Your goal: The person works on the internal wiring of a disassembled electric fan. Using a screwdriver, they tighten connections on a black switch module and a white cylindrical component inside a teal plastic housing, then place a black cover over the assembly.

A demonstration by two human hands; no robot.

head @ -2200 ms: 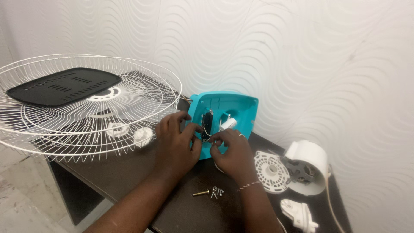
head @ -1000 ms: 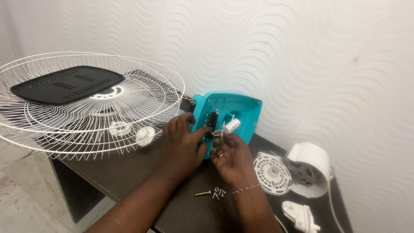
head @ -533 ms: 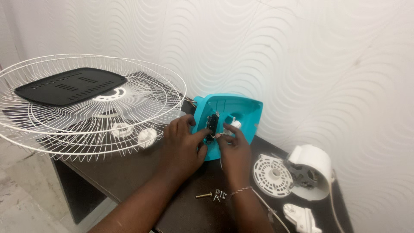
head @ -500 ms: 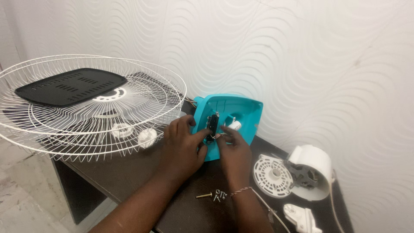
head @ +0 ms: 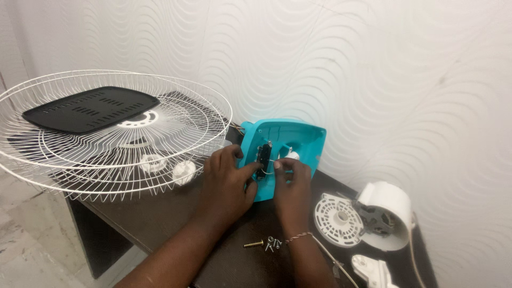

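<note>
One view: the head camera looks down at your two hands on a dark tabletop (head: 160, 213).
Left hand: your left hand (head: 226, 184) lies against the near left edge of the turquoise housing (head: 298, 140), thumb stretched onto the black part (head: 263, 159) set inside it; its grip is pressed on the housing edge.
Right hand: your right hand (head: 292, 184) sits just right of the left, fingertips pinched together at the thin wires by the black part; whether it clamps a wire or only touches it, you cannot tell.
Housing: the turquoise housing stands tilted, hollow side toward you, at the middle of the tabletop near the wall, with a small white part (head: 293, 155) inside it.
Screws: a brass-coloured screw and a few small silver ones (head: 265, 244) lie just before your right wrist.
Fan grille: a large white wire grille (head: 176, 114) lies on the left, overhanging the tabletop edge, with a black slotted panel (head: 90, 108) resting on it and two white knobs (head: 184, 172) under its rim.
Motor parts: a round white vented cover (head: 336, 218) and a white motor casing (head: 386, 213) lie to the right, touching; another white piece (head: 373, 269) sits at the near right.
Labels: no package or sign shows.
Room: a white wall (head: 373, 69) with raised wavy relief stands behind; pale floor (head: 26, 250) shows lower left.
</note>
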